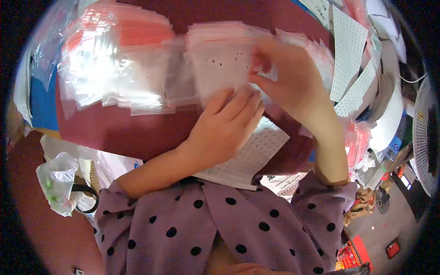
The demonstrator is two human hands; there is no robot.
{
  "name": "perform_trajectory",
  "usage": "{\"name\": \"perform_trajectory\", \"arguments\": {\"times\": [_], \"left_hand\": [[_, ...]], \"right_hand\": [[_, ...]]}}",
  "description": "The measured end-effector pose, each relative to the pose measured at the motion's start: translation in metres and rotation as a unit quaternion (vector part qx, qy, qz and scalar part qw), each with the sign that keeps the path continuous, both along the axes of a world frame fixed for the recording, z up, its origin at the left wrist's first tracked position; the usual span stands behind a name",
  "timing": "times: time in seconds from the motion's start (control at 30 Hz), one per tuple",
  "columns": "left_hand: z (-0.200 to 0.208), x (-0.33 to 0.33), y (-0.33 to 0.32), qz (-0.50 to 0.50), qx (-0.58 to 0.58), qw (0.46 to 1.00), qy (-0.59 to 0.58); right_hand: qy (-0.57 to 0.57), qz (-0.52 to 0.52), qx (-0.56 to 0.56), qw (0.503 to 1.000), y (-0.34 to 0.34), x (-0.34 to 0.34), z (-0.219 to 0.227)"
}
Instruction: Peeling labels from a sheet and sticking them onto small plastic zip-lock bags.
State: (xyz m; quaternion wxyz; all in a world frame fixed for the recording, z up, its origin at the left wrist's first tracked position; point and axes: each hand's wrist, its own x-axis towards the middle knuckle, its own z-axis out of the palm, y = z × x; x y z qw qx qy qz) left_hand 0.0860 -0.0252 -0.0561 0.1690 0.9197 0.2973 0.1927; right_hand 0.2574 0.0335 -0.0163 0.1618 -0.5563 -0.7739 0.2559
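A stack of clear zip-lock bags (pixel 215 43) with red seal lines lies in front of me, with a few small dark marks on the top bag. My left hand (pixel 222 126) rests across the stack's lower end, its fingers stretched out and lying flat. Under that hand, a white sheet of small printed labels (pixel 268 140) reaches toward my lap. At the stack's right edge is my right hand (pixel 288 75), blurred by motion. Its thumb and fingers are bent together in a pinch; whatever is between them is too smeared to make out.
Overlapping rows of zip-lock bags (pixel 142 59) cover the left of the dark red table (pixel 105 130). More bags (pixel 311 48) and label sheets (pixel 350 50) lie to the right. A plastic bag (pixel 57 181) sits below the left edge; a white fan (pixel 424 133) stands far right.
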Motion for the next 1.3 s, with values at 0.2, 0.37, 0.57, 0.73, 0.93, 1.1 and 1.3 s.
{"name": "perform_trajectory", "arguments": {"times": [0.2, 0.37, 0.57, 0.73, 0.93, 1.1, 1.3], "left_hand": [[-0.002, 0.001, 0.0, 0.004, -0.034, 0.999, -0.027], [-0.003, 0.003, 0.0, 0.006, -0.018, 1.0, -0.016], [0.013, -0.005, 0.006, -0.031, -0.088, 0.991, -0.096], [0.037, -0.012, 0.003, 0.12, -0.42, 0.876, -0.204], [0.034, -0.024, 0.0, 0.107, -0.639, 0.704, -0.289], [0.036, -0.027, -0.009, 0.077, -0.691, 0.659, -0.285], [0.046, -0.029, -0.014, 0.105, -0.635, 0.743, -0.183]], "right_hand": [[-0.219, -0.036, 0.142, 0.965, -0.002, 0.007, 0.004], [-0.035, 0.065, 0.129, 0.989, -0.002, 0.012, -0.003], [-0.225, -0.063, 0.096, 0.968, -0.002, 0.014, -0.002], [0.039, -0.015, -0.07, 0.997, -0.034, 0.016, 0.036], [0.149, 0.021, -0.117, 0.982, -0.063, -0.001, 0.043], [0.166, 0.022, -0.084, 0.982, -0.072, -0.003, 0.041], [0.153, 0.0, -0.144, 0.978, -0.079, -0.007, 0.048]]}}
